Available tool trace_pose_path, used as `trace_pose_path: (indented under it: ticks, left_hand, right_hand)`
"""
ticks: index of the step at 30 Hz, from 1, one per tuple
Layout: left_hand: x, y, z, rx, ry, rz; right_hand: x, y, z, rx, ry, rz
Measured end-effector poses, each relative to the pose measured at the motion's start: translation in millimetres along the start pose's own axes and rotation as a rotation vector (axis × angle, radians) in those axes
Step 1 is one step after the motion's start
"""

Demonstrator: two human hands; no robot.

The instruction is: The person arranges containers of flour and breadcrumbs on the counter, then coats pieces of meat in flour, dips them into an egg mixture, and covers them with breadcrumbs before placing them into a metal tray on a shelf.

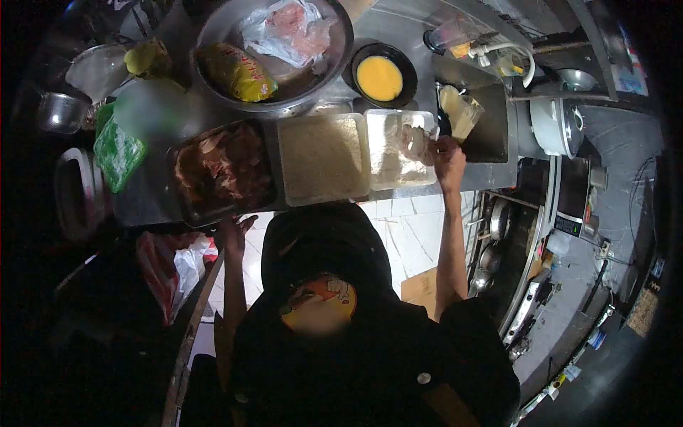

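- We see the right hand (449, 153) at the right end of the white tray (404, 184), its fingers curled inward; we cannot tell how tightly they close, or whether they have hold of anything.
- We see the left hand (233, 232) low at the front edge of the counter (484, 176), just below the dark meat tray (269, 181). Some fingers look extended, but shadow keeps us from telling whether they touch the tray.
- We find the pale clumped pieces (415, 142) in the white tray, on its right side, next to the right hand's fingers.
- Left of it and close beside it, we see the middle tray (327, 197) of pale crumbs (321, 158), then the raw meat (224, 167) in the dark tray.
- Behind the white tray we have the black bowl (408, 85) of yellow liquid (379, 78), which looks to us like beaten egg.
- We judge the step in hand to be work at the white tray, probably with the pieces.
- From here, we think the next move calls for a light, sure pinch, with the fingers clear of the rim.
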State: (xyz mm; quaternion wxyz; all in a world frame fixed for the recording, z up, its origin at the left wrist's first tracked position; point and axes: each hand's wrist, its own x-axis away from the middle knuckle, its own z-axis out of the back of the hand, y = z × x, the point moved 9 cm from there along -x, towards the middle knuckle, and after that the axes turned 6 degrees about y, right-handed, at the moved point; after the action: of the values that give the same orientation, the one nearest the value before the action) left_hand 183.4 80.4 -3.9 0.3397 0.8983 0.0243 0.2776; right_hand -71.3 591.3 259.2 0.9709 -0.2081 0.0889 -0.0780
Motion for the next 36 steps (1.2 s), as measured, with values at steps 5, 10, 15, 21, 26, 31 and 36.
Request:
trace_pose_path:
  ticks: [5,10,15,21,26,31,36]
  left_hand:
    - [10.5,11.4,-17.6,-0.011,0.33,0.079]
    - [-0.9,-11.2,17.0,0.007,0.141,0.065]
    - [8.4,12.2,-18.1,-0.002,0.257,0.015]
    - [9.0,13.7,-22.3,-0.203,0.254,0.053]
    - [14.0,19.4,-35.2,-0.225,0.3,0.059]
    - [9.6,16.1,-28.0,-0.318,0.286,0.055]
    - [9.3,14.1,-25.1,-0.187,0.24,0.033]
  right_hand:
    - [-25.2,-40.3,40.6,-0.076,-0.028,0.081]
    - [-64.5,-81.5,56.3,-0.165,-0.087,0.128]
    - [-115.1,-109.9,19.7,-0.11,-0.024,0.205]
    - [-160.5,-101.4,-70.2,-0.087,-0.074,0.345]
    - [-185.4,-26.1,-152.2,0.226,-0.115,0.152]
    - [-174.3,-18.3,-186.5,0.279,-0.121,0.061]
    - [-149.1,-72.3,-199.4,0.457,-0.188,0.352]
